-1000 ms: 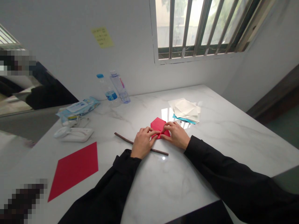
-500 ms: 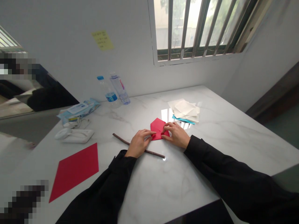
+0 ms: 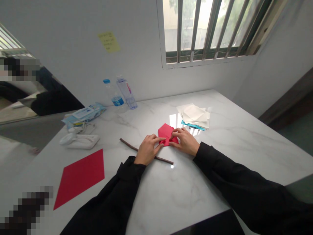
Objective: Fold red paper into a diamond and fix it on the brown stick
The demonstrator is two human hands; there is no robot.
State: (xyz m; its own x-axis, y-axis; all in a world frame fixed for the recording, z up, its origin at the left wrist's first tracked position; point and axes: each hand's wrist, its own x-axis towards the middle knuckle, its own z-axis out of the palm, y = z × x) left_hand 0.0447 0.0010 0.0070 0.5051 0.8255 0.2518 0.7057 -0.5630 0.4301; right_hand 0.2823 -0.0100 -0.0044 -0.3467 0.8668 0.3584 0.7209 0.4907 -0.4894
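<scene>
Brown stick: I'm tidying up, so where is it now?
Slightly left of centre in the head view, the brown stick lies on the table, passing under the left hand.

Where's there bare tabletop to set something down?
Free: tabletop right of the cream paper stack, beyond the right sleeve; also between that and the left sleeve, nearer than the stick. Crowded: left side, with red sheet, white item and wipes pack; middle, where the left hand and right hand touch the folded red paper.

desk [image 3: 176,199] carries | left: red sheet [image 3: 80,178], white device [image 3: 89,141], wipes packet [image 3: 84,114] | middle: brown stick [image 3: 127,144], folded red paper [image 3: 165,130] | back: blue-capped bottle [image 3: 117,100], clear bottle [image 3: 127,93] | right: paper stack [image 3: 194,114]
</scene>
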